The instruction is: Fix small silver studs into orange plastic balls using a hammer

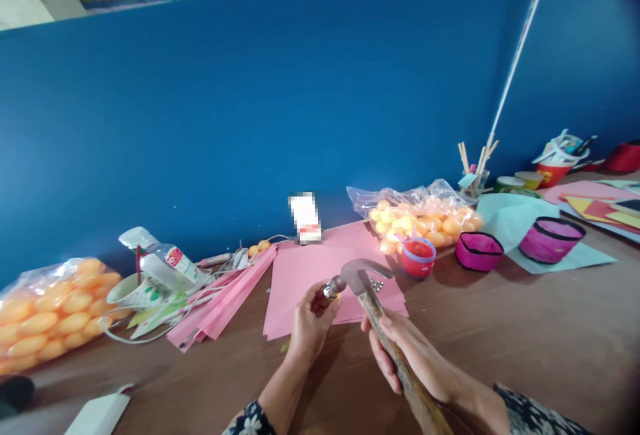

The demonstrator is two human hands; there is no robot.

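My right hand [400,348] is wrapped round the wooden handle of a claw hammer [361,276], whose metal head points left above a sheet of pink paper [310,268]. My left hand [311,320] is closed in a pinch right at the hammer's face, holding a small shiny object [330,288] that I cannot make out. Both hands hover over the brown table [500,328].
Bags of orange balls lie at the left [45,315] and at the back [420,216]. Pink paper strips [225,305], a plastic bottle [160,258], a red cup [417,257], two magenta bowls [479,250] [550,238] and coloured papers [600,205] crowd the table below a blue wall.
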